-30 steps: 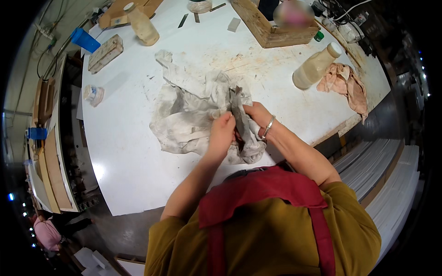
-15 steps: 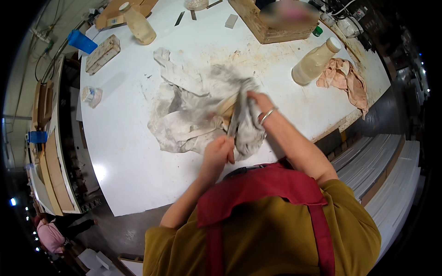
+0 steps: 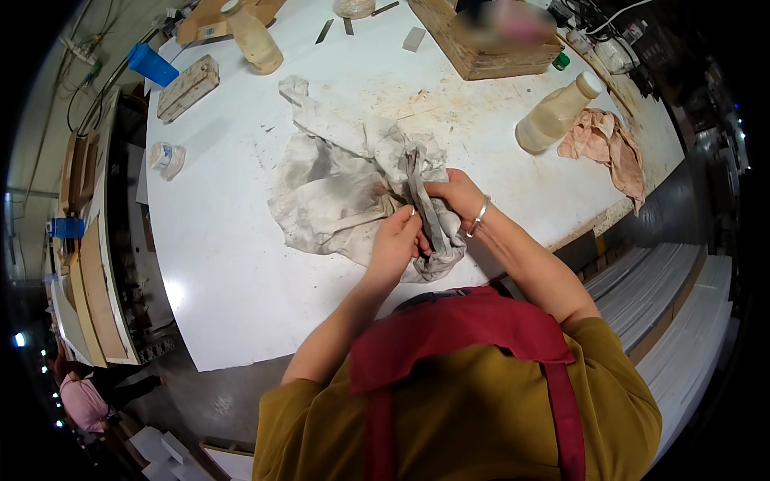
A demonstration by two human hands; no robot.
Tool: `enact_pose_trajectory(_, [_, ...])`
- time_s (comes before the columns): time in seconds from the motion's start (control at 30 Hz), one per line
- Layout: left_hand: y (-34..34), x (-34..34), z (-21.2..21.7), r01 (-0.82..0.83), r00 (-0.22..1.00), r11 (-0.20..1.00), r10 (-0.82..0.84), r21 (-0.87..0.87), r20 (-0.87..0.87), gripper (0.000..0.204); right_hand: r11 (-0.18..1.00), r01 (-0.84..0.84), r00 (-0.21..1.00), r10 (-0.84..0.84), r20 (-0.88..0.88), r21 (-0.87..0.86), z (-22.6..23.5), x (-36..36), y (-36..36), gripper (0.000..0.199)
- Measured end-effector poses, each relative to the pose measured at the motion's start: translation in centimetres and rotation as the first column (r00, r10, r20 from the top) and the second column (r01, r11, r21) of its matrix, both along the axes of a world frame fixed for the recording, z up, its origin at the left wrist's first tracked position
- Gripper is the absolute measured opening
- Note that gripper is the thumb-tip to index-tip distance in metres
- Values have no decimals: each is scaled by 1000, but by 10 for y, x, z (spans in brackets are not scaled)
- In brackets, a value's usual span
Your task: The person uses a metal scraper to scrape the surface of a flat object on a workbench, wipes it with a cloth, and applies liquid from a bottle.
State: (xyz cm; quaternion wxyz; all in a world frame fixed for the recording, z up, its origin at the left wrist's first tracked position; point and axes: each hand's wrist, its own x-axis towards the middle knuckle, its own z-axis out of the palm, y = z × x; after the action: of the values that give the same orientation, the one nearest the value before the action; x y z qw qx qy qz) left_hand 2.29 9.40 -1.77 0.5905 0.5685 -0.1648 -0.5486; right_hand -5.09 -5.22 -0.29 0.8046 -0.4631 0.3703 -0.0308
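A crumpled, stained off-white cloth [image 3: 321,204] lies across the middle of the white table. My left hand [image 3: 398,239] pinches a folded edge of it near the table's front, fingers closed. On the other side of that fold, my right hand [image 3: 455,196] grips the cloth, with its fingertips tucked behind the grey edge. A bracelet circles the right wrist. Between the hands the cloth stands up in a dark, narrow fold, and what lies inside it is hidden.
Cloudy bottles stand at far left [image 3: 255,44] and right [image 3: 557,112], the right one beside a pinkish rag [image 3: 605,148]. A wooden box [image 3: 473,56] sits at the back. Left are a stained block [image 3: 188,88], a blue cup [image 3: 152,64] and a small jar [image 3: 167,160]. A person [image 3: 84,401] is far left.
My left hand has moved up and slightly right along the cloth's fold. My right hand has shifted slightly lower, and the cloth is bunched closer between the two.
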Motion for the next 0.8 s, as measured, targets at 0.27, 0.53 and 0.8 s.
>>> enact_pose_trajectory(0.27, [7,-4,9,11,993,1000,-10,16,-116,24,983,150,987,-155,43,104,-7,-1,-7,19])
enact_pose_trajectory(0.53, [11,-14,-39,7,1000,996,-6,-92,12,8,992,127,990,-125,-60,30,-16,-5,6,27])
enact_pose_trajectory(0.8, [19,-25,-8,-183,975,979,192,-88,111,25,987,38,996,-49,69,154,-79,-9,-24,39])
